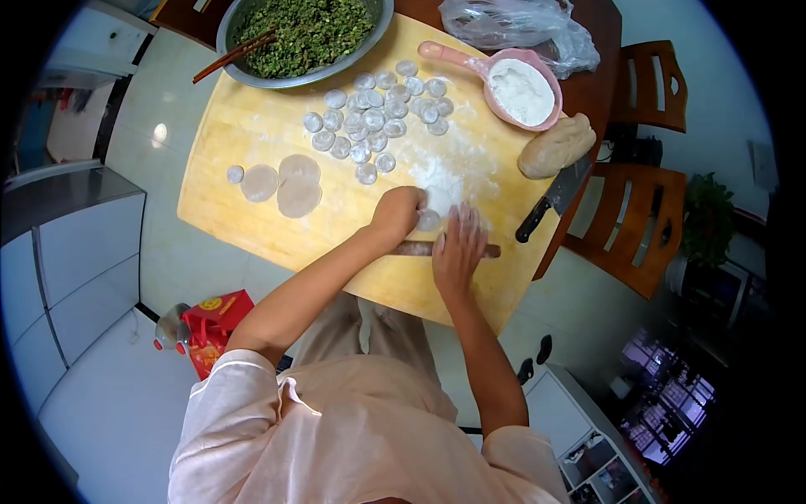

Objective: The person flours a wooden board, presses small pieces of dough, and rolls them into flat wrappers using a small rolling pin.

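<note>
Presently: right hand on pin, left hand at the disc's edge

Obs. 1: Right hand (457, 252) lies over the rolling pin (416, 249), fingers extended and apart, pointing to the far side. Left hand (398, 215) is curled beside the small dough disc (428, 220); cannot tell whether its fingertips pinch it.

Obs. 2: The disc sits near the near edge of the board (252, 109), just beyond the pin, by a flour patch (438, 181).

Obs. 3: Small floured discs (374, 118) cluster at far centre; three thin rounds (259, 183) lie left, two overlapping. Far left, bowl (294, 83); far right, flour scoop (449, 55). Dough lump (554, 149) and knife (534, 220) on the right.

Technique (judgement): light, even palm pressure should serve best, pin run from rim towards centre and eased back. Small turns by the left hand between strokes keep the disc round. Keep those fingertips clear of the pin. A dusting from the patch should limit sticking; too much pressure could tear the rim.
</note>
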### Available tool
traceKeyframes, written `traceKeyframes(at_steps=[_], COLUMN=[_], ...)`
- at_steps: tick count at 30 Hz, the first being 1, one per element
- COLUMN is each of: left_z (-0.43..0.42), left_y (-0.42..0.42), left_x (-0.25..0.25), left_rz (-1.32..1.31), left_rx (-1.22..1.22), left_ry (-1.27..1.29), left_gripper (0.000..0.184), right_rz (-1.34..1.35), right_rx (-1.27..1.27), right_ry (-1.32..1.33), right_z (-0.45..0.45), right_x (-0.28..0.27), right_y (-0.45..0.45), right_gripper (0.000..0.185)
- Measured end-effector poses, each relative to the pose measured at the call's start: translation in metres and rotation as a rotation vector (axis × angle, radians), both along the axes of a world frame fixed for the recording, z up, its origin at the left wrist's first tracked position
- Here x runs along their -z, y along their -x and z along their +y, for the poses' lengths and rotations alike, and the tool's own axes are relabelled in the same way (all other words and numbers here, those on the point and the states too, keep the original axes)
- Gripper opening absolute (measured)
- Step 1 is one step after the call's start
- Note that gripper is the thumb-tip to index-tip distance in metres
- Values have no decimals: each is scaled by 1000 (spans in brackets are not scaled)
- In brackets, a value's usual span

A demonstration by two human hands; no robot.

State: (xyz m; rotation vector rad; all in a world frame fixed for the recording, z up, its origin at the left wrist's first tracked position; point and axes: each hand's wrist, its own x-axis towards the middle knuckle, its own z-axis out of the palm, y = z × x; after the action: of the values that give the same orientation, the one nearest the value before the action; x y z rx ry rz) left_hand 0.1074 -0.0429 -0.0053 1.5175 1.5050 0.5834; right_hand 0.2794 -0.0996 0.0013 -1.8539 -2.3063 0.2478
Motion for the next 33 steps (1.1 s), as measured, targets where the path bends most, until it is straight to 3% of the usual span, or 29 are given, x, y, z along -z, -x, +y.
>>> traceKeyframes(at_steps=[6,10,13,17,20,21,24,25,28,32,33], left_z=[15,8,-5,4,15,13,-3,-8,-13,5,13], left_y=[-14,-7,5,-10,-11,-11,-3,2,-1,-20,-17], left_x=[0,14,-2,-3,-4,4,8,0,-3,-1,-10], left_rz=[279,142,-11,233,266,213,75,-46,-55,353,332], left_rx=[149,92,13,179,156,109,-2,-64,-4,113,138], left_ry=[-52,-184,100,-27,-73,6,-150,5,67,-73,41], left_gripper=[7,7,8,7,10,6,4,5,10,12,12], right_rz=[1,-30,-61,-42,-24,-16,-16,-50,-61,25,33], right_rx=[79,34,27,64,91,81,11,12,12,58,66], right_ry=[-16,-17,-1,-3,38,28,19,27,17,-38,-22], right_z=[84,26,1,57,73,64,7,-8,10,77,76], right_x=[6,6,5,6,3,2,1,2,1,7,8], right_y=[25,12,4,21,26,24,9,5,10,29,28], right_gripper=[61,62,62,59,57,57,61,61,61,60,61])
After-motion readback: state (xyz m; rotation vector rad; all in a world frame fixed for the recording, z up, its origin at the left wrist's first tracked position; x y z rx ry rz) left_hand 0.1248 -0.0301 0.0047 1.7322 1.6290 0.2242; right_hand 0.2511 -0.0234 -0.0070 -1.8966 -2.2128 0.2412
